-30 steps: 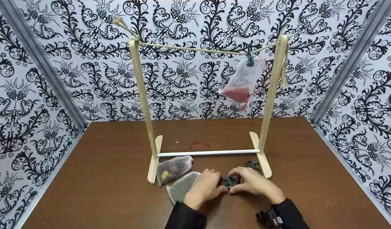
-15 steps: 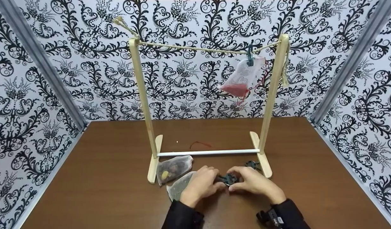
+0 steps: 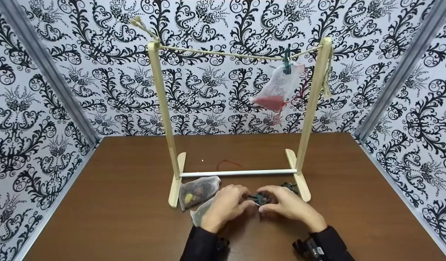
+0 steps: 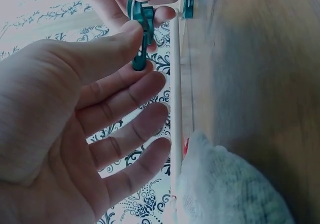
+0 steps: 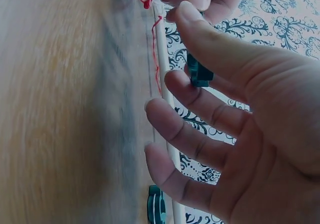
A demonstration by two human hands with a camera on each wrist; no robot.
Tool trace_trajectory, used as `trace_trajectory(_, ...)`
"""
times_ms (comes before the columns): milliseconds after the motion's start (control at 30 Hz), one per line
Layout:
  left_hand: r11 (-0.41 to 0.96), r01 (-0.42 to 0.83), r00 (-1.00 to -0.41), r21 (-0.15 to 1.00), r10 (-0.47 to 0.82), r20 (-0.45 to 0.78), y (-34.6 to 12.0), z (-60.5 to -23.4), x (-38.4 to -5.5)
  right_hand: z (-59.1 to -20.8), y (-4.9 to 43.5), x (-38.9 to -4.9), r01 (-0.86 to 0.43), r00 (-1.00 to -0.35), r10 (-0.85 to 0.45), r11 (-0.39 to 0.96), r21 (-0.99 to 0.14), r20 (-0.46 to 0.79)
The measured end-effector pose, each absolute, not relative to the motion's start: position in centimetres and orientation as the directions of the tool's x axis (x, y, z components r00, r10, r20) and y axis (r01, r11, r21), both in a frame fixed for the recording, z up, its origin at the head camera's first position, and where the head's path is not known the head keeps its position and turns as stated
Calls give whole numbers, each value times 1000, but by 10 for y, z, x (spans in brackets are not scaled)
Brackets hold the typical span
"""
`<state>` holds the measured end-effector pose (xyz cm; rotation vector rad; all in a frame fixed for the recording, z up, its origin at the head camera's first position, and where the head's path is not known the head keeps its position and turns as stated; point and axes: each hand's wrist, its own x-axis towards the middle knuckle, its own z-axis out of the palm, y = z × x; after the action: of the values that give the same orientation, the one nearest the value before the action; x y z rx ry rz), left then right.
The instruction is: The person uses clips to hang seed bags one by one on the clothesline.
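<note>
Between the two hands is a dark green clothespin (image 3: 260,198), close over the brown table. The left hand (image 3: 226,204) pinches one end of it between thumb and index finger; its other fingers spread loosely in the left wrist view. From the other side the right hand (image 3: 290,204) holds the clothespin between thumb and fingers, the thumb covering part of it in the right wrist view. A mesh bag with green contents (image 4: 230,189) lies beside the left hand, partly hidden by it in the head view. Near the right hand lies another green clothespin (image 5: 156,204).
Behind the hands stands a wooden rack (image 3: 310,108) with a rope (image 3: 223,54) across its top. A third clothespin (image 3: 287,67) hangs a mesh bag with red contents (image 3: 272,101) from the rope. Another mesh bag (image 3: 201,188) lies at the rack's left foot.
Both hands have moved slightly forward toward the rack with the clothespin between them. The left hand covers more of the green-filled bag.
</note>
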<state>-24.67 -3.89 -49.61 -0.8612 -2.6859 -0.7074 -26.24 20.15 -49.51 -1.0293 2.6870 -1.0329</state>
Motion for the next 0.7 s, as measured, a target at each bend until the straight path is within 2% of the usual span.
trace_trajectory(267, 651, 628, -776, 427, 485, 403, -49, -490, -251, -496, 192, -260, -583, -777, -590, 543, -605, 219)
trace_trajectory(433, 656, 608, -792, 446, 473, 386, -56, -485, -250, -496, 185, -259, -611, -766, -591, 548, -571, 253)
trace_trajectory(700, 639, 586, -810, 499, 451, 373, -63, -484, -250, -495, 177, -259, -591, -779, -579, 550, -590, 241)
